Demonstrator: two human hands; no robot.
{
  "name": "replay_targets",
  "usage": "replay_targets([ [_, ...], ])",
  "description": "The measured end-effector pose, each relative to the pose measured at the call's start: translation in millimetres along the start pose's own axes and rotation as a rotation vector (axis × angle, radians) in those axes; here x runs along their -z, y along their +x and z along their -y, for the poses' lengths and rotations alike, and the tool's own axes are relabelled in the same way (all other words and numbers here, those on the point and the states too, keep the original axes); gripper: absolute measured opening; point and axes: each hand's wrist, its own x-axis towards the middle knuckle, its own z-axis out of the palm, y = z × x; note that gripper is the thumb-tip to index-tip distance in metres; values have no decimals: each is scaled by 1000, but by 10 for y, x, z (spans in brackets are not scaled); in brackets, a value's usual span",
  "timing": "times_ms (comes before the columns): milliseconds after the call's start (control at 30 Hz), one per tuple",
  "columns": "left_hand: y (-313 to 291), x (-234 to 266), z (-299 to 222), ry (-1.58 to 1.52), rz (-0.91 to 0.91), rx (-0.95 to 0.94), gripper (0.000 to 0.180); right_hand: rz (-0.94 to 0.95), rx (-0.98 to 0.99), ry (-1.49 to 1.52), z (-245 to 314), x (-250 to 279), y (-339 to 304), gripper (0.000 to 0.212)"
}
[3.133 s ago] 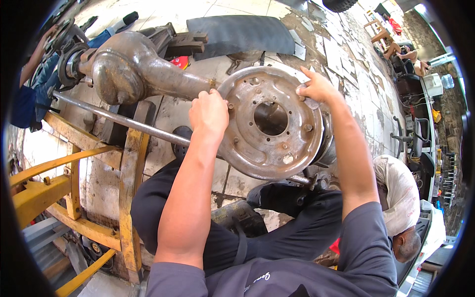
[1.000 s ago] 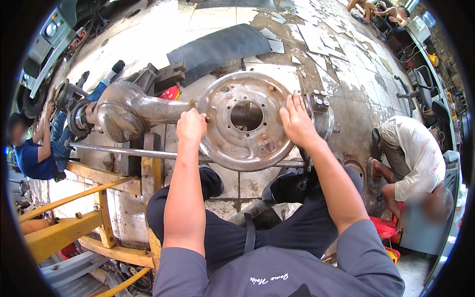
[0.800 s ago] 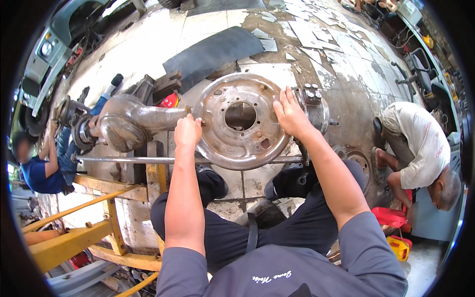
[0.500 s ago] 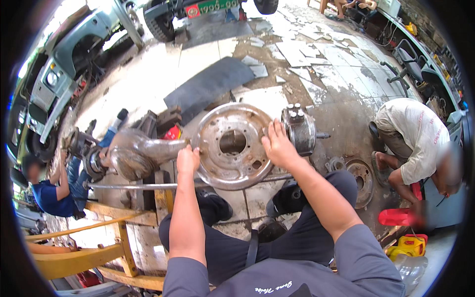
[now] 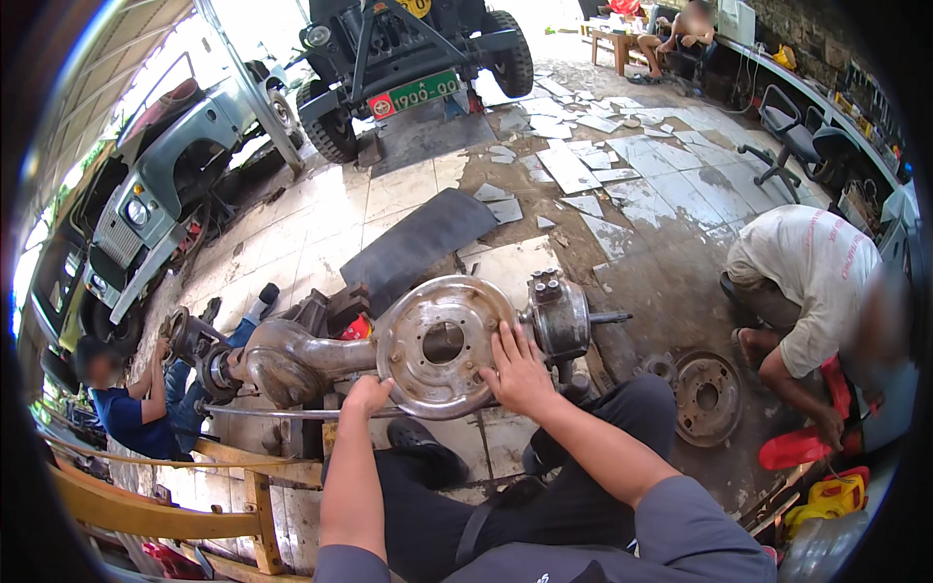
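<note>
Presenting one round metal disc [image 5: 428,381], brown-grey, worn, with a large central hole and small bolt holes ringed about it. Location: directly in front of me, between my two hands, face turned up toward me.

Left hand [image 5: 369,394]: curled closed on the disc's lower left rim, thumb at the edge, remaining fingertips hidden from me. Right hand [image 5: 523,374]: flat and unclenched, fingers spread, laid against the right side of the disc's face.

Axle housing [image 5: 282,364]: bulbous, bare metal, its tube running right to the disc's left edge. Drum-shaped hub [image 5: 562,323]: just beside the disc on the right, nuts on top, short shaft jutting rightward. Steel rod [image 5: 282,414]: long, thin, lying crosswise on the near side of the axle housing.

Second disc [image 5: 708,428]: rusty, on the floor, right of my knee. Dark sheet [image 5: 418,243]: curved, on the floor beyond the axle housing. Broken tiles [image 5: 573,170]: scattered farther out. Yellow frame [image 5: 175,515]: lower left.

Person in a pale shirt [image 5: 812,282]: bent over at my right, near a yellow container [image 5: 826,503]. Person in a blue shirt [image 5: 119,418]: far left, arms raised near the axle's far end. Dark vehicle [image 5: 418,60]: ahead, big knobbly tyres.
</note>
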Motion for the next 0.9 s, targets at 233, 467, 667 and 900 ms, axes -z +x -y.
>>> replay_targets([
  [233,83,-116,97,45,-112,-59,53,34,21,38,0,-23,-138,73],
  [467,78,-151,-85,155,-174,-34,51,64,12,-10,33,-18,-139,75],
  [667,372,-30,-109,124,-238,-101,45,62,17,-51,7,-48,-20,77],
  [900,531,-54,-222,328,-67,-58,48,25,22,-126,62,-30,-26,75],
])
